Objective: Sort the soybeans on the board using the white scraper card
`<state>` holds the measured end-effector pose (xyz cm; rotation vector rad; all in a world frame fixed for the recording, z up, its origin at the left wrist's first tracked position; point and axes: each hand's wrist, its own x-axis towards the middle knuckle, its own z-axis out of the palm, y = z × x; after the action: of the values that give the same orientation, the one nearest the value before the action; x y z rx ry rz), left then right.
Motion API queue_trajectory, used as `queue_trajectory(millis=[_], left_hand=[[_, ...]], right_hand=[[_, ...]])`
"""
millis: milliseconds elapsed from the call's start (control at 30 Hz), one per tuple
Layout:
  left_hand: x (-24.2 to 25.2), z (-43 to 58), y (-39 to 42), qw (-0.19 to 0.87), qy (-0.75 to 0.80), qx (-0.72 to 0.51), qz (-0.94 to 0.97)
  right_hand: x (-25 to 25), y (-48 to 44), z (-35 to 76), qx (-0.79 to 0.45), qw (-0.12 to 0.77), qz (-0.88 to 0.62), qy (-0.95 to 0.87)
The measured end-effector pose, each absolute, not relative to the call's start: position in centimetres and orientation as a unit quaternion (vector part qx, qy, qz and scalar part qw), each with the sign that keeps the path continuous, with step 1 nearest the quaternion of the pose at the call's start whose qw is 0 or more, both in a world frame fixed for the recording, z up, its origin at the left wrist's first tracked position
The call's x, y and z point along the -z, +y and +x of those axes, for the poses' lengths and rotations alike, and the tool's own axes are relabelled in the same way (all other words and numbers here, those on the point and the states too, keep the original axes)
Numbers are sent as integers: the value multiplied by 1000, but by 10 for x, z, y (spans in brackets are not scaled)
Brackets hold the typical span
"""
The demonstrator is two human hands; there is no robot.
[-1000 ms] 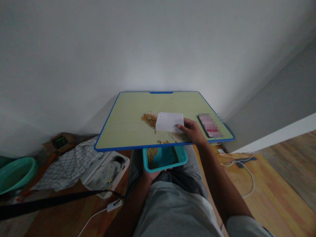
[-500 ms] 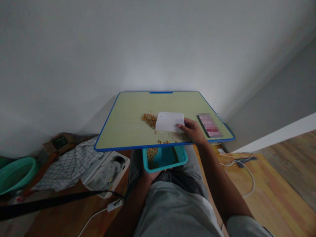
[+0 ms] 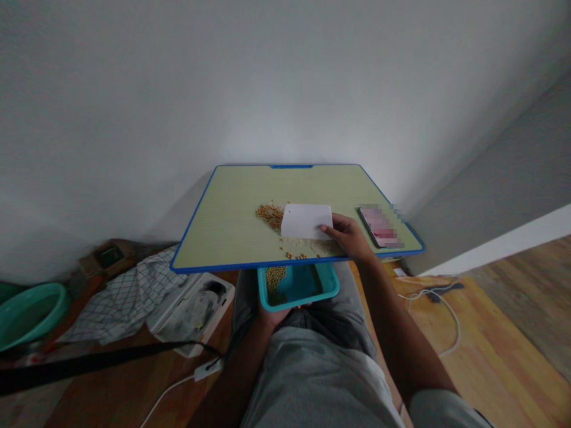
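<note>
My right hand (image 3: 350,236) grips the right edge of a white scraper card (image 3: 306,221) that stands on the small green table with a blue rim (image 3: 223,226). A heap of yellow beans (image 3: 270,212) lies just left of the card, and powder with a few loose beans (image 3: 295,256) sits between the card and the table's near edge. Below that edge my left hand (image 3: 272,315) holds a teal tray (image 3: 330,286) from underneath; only part of the hand shows. Some beans (image 3: 275,276) lie in the tray's left end.
A phone (image 3: 379,226) lies on the table's right side. On the floor to the left are a checked cloth (image 3: 125,294), a white box (image 3: 191,309), a teal basin (image 3: 27,312) and a black strap. White cables (image 3: 446,309) run over the wooden floor at right.
</note>
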<state>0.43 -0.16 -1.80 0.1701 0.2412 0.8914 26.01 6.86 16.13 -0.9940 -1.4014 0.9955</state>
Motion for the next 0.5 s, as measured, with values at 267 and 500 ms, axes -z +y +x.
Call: queue_trajectory(millis=[267, 500], left_hand=[[7, 1, -4, 892, 125, -428, 75], [13, 1, -3, 890, 140, -429, 65]], right_hand=[[-163, 67, 260, -424, 539, -414, -599], [-161, 69, 260, -425, 548, -408, -593]])
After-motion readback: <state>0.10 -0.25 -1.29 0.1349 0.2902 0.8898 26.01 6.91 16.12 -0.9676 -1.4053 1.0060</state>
